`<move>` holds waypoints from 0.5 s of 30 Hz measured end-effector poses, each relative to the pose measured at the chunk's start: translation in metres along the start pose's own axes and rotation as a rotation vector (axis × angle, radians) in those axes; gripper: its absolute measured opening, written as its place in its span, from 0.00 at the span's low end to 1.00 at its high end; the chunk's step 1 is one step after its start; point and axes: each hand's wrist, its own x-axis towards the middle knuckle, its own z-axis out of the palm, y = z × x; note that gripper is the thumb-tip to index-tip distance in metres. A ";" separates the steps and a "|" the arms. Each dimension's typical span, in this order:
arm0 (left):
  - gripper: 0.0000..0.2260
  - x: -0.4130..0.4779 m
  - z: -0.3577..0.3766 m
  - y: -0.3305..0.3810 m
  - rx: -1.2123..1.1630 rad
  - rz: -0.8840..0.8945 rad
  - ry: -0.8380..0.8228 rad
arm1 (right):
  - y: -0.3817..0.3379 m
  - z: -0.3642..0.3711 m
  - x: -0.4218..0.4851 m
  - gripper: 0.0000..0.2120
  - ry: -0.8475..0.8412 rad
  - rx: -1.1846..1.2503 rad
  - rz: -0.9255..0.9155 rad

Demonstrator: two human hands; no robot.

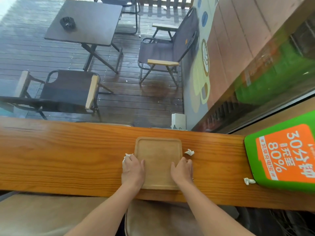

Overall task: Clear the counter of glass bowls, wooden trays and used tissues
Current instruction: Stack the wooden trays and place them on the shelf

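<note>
my left hand [132, 169]: clamped on the wooden tray [158, 160]'s left edge, a tissue [127, 156] bunched beneath it
my right hand [182, 169]: gripping the right edge
tray: flat on the counter [68, 150], squarely between both hands
loose tissue [189, 152]: just beyond my right fingers, nearer that hand

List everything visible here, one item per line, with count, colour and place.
Square wooden tray: 1, light tan, empty, centre of counter.
Crumpled tissues: 3, white; one under the left hand's fingers, one right of the tray, one beside the green box.
Long wooden counter: 1, orange-brown, across the foreground.
Green box with orange label: 1, counter's right end.
Small white device: 1, behind the counter.
Folding chairs: 2, dark, on the deck outside.
Dark square table: 1, outside, bearing a black ashtray.
Left hand: on the tray's left edge.
Right hand: on the tray's right edge.
</note>
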 end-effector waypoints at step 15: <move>0.32 0.023 0.001 -0.007 -0.321 -0.285 -0.196 | 0.009 -0.001 0.022 0.43 -0.238 0.543 0.244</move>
